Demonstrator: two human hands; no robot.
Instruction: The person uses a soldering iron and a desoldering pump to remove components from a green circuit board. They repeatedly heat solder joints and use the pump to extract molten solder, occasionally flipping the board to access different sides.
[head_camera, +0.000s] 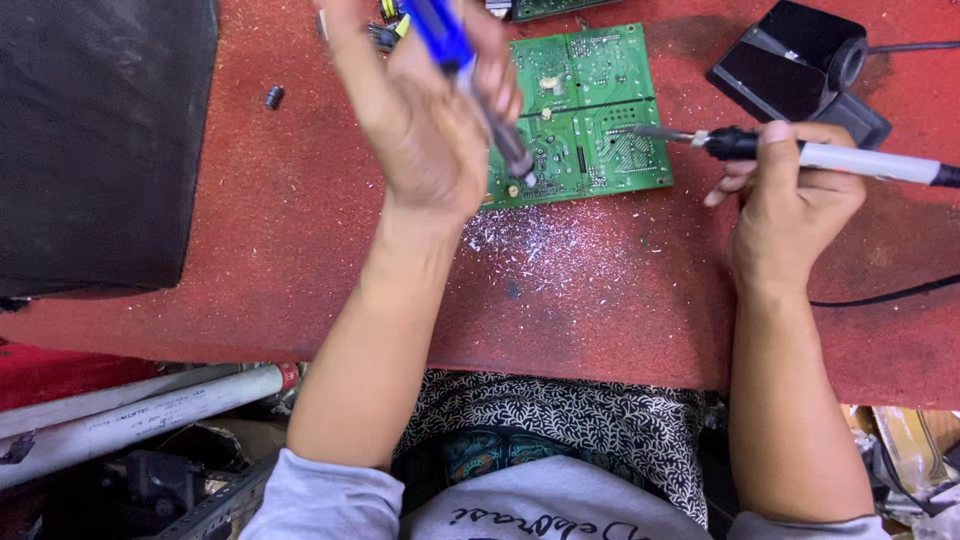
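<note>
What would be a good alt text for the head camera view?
A person's right hand holds a soldering iron to a green circuit board on a red table, while the left hand lifts a blue desoldering pump.

Two hands: the left hand (425, 120) has one blue-handled desoldering pump (470, 75) in its fingers, the right hand (790, 190) one soldering iron (830, 155). Between the fingers lies one green circuit board (590, 110). Beyond the right fingers sits one black iron stand (800, 65); left of the left fingers, one small black capacitor (273, 97).
</note>
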